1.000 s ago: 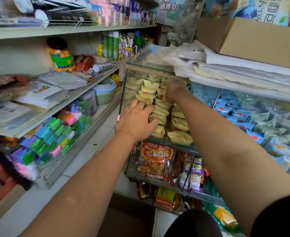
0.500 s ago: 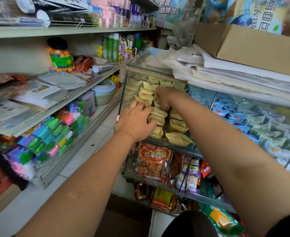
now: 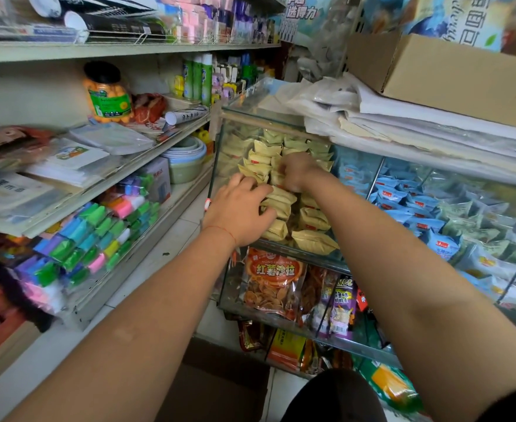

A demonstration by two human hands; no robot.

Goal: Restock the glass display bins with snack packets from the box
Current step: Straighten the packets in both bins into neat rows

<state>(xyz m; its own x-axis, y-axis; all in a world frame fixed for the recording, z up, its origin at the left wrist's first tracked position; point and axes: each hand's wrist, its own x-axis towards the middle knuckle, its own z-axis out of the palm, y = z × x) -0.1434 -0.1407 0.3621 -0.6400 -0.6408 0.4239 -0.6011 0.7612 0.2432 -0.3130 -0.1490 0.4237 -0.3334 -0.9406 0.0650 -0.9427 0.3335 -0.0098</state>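
The leftmost glass display bin [image 3: 220, 166] holds rows of yellow snack packets [image 3: 313, 240] standing on edge. My left hand [image 3: 241, 211] rests on the near rows with fingers spread over the packet tops and the thumb against their front. Deeper in the bin, my right hand [image 3: 296, 170] is blurred, its fingers bent down around a yellow packet among the middle rows. A brown cardboard surface [image 3: 220, 388] lies low on the floor between my arms; its contents do not show.
Neighbouring glass bins hold blue packets [image 3: 403, 205] and green packets [image 3: 479, 220]. Below is a bin with an orange chip bag [image 3: 272, 278]. Stacked plastic bags [image 3: 403, 117] and a cardboard box [image 3: 448, 74] sit on top. Stocked shelves [image 3: 98, 236] line the left.
My right hand has drawn back from the far end of the bin toward the middle rows. My left hand has stayed on the near packets.
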